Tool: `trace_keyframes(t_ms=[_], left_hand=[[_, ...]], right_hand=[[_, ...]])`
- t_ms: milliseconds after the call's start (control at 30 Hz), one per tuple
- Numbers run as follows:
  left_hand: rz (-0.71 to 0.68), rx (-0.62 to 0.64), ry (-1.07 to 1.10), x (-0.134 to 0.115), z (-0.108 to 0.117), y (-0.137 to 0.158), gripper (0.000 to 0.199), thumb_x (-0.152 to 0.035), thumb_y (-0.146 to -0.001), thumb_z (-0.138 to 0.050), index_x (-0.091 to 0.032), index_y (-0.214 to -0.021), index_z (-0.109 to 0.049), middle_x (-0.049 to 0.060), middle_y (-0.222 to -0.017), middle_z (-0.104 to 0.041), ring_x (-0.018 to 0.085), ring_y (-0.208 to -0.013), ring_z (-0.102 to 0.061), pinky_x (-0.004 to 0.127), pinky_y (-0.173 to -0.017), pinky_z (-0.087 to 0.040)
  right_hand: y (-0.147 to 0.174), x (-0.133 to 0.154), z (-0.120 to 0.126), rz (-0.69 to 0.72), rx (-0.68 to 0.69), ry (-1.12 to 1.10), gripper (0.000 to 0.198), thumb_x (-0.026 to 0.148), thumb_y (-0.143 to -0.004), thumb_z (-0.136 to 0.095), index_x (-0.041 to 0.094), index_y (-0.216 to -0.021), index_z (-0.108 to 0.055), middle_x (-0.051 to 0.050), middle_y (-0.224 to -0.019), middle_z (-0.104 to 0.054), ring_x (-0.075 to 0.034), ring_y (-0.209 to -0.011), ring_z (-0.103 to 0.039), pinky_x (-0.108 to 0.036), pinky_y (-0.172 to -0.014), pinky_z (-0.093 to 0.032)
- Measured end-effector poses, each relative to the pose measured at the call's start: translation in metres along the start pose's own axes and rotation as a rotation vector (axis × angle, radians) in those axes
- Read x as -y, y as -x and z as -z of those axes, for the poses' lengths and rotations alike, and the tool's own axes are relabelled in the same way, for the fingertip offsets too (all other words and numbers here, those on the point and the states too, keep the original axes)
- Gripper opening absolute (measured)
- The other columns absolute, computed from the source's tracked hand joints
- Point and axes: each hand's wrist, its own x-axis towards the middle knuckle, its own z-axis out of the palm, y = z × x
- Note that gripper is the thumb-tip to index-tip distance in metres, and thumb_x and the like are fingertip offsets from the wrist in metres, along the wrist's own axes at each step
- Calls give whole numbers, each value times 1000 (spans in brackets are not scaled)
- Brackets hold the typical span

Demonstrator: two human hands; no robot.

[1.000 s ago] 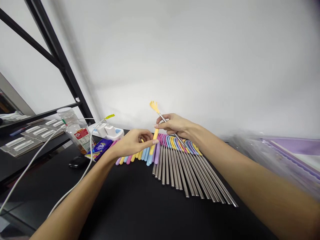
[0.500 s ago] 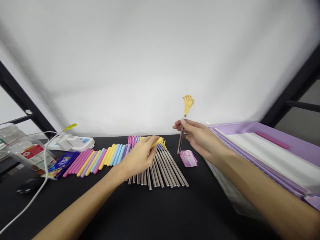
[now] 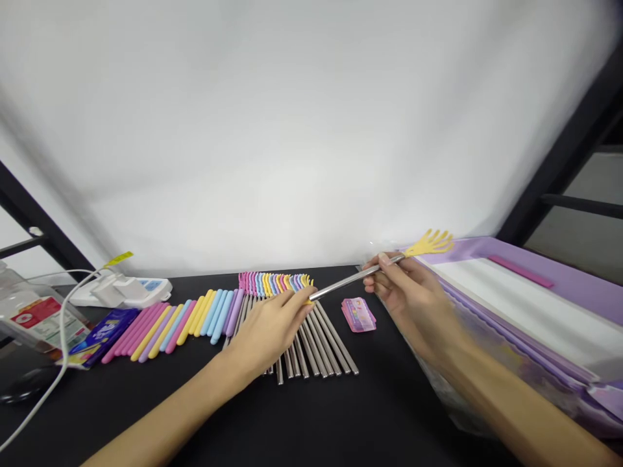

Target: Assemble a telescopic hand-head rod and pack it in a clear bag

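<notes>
My right hand (image 3: pixel 411 298) pinches the metal rod of a back scratcher (image 3: pixel 346 281) just below its yellow claw-shaped head, which points right. At the rod's lower left end, my left hand (image 3: pixel 267 331) grips a yellow handle (image 3: pixel 309 301), mostly hidden by its fingers. Rod and handle meet there; how far one sits inside the other I cannot tell. Under and beyond my left hand lie several back scratchers (image 3: pixel 335 347), bare rods toward me, coloured heads at the back. Left of them is a row of loose pink, yellow, blue and purple handles (image 3: pixel 195 318).
A stack of small pink cards (image 3: pixel 359 314) lies right of the rods. Further right stands a purple-rimmed box (image 3: pixel 479 246) with clear plastic along its side. At left are a power strip (image 3: pixel 146 292), a blue packet (image 3: pixel 104 337), a plastic jar (image 3: pixel 41 318) and a white cable (image 3: pixel 63 337).
My right hand has tipped the back scratcher from upright to nearly level, head to the right. Its rod end has come to the yellow handle in my left hand. The view has shifted slightly.
</notes>
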Motion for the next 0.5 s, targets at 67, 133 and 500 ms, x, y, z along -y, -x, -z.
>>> trace_keyframes(t_ms=[67,133,500], left_hand=[[5,-37,57,1,2,0,37,-37,-101,-28,-24,-127,-51,7,-108,-66,18,-87,-66,31,-75,-53],[13,-67,105,2,6,0,36,-37,-101,-30,-22,-125,-52,7,-109,-67,18,-87,-66,30,-75,-53],[-24,-116,95,15,14,-1,37,-39,-100,-35,-19,-123,-56,6,-106,-70,17,-85,-67,29,-74,-50]], right_hand=[[2,-3,-1,-24,7,-22,15,34,-82,-71,20,-82,-67,-3,-89,-61,-13,-76,-58,-26,-69,-50],[2,-4,-2,-16,-11,-53,13,32,-83,-70,20,-81,-67,-2,-87,-59,-12,-76,-58,-25,-69,-50],[3,1,1,-110,56,-92,9,27,-83,-68,19,-79,-67,-5,-90,-64,-16,-82,-61,-29,-75,-52]])
